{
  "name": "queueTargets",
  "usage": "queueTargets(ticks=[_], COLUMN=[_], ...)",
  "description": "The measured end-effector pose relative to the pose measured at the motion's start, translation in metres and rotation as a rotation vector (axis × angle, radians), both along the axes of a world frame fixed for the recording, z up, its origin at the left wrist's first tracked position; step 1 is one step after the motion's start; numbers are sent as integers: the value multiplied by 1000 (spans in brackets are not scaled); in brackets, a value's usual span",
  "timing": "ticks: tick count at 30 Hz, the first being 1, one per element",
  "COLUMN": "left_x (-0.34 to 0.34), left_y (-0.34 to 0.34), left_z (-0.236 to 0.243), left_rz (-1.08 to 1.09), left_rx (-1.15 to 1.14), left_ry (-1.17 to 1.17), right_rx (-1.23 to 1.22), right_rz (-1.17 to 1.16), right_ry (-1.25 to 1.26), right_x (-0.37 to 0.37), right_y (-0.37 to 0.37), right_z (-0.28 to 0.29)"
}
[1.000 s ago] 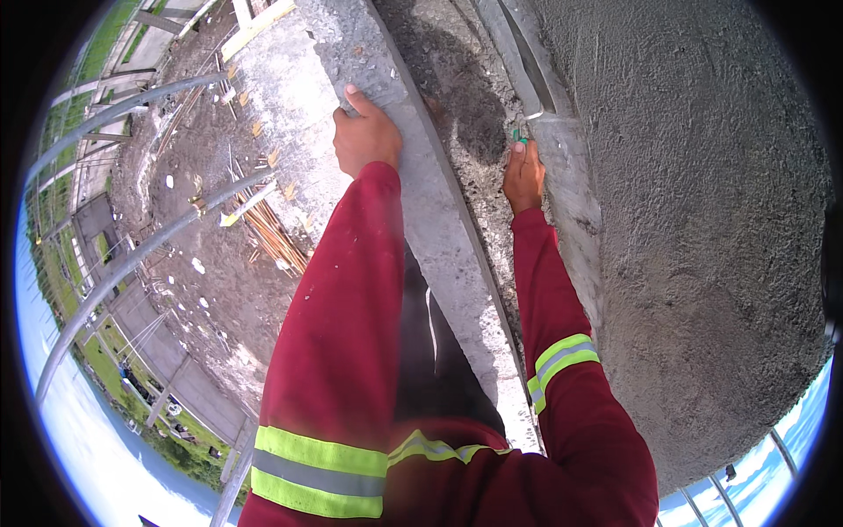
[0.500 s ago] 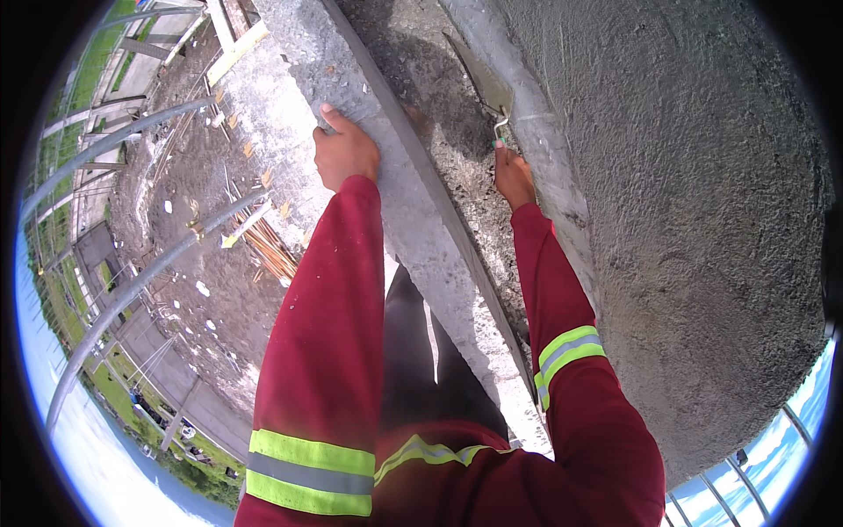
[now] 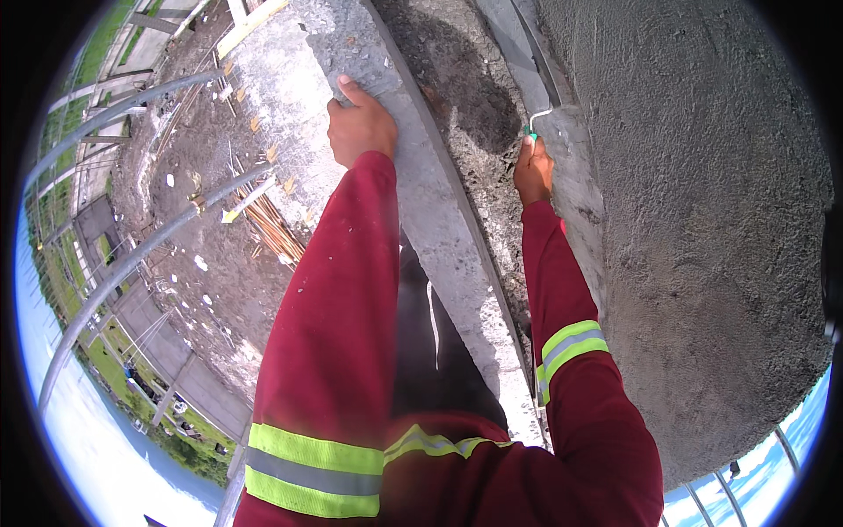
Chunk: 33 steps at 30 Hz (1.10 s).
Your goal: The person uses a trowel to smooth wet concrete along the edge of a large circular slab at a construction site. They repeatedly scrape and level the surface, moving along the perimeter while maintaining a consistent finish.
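The left hand [image 3: 358, 127] is clenched over the concrete ledge [image 3: 439, 211] edge for bracing. The right hand [image 3: 533, 169] grips a green-handled tool [image 3: 536, 123], its tip just above the fingers [image 3: 527, 151], apparently working the rough mortar joint [image 3: 465, 114]; steady pressure is needed.

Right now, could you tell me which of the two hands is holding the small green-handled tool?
The right hand, against the rough concrete wall; the left hand only grips the concrete ledge.

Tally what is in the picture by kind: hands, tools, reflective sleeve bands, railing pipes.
Hands: 2 (left hand, right hand)
Tools: 1 (green-handled tool)
Reflective sleeve bands: 2 (left band, right band)
Railing pipes: 2 (upper pipe, lower pipe)
Total: 7
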State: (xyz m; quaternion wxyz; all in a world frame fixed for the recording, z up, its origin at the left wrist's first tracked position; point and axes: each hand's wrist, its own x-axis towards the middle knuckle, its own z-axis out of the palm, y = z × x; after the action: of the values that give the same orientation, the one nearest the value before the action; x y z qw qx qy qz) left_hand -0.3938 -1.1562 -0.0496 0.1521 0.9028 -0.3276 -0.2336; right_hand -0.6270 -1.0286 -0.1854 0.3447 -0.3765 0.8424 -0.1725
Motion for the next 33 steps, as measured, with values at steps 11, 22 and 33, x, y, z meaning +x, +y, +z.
queueTargets(ticks=[11,22,33], left_x=[0,1,1], left_y=[0,-2,-1], left_z=[0,-1,-3], left_rz=[-10,-17,-18], left_rx=[-21,-8,-15], left_ry=[-26,-11,4], right_rx=[29,108,63], right_rz=[91,73,52], right_ry=[98,105,-80], right_x=[1,1,6], right_y=[-4,-13,-14], right_z=[0,0,0])
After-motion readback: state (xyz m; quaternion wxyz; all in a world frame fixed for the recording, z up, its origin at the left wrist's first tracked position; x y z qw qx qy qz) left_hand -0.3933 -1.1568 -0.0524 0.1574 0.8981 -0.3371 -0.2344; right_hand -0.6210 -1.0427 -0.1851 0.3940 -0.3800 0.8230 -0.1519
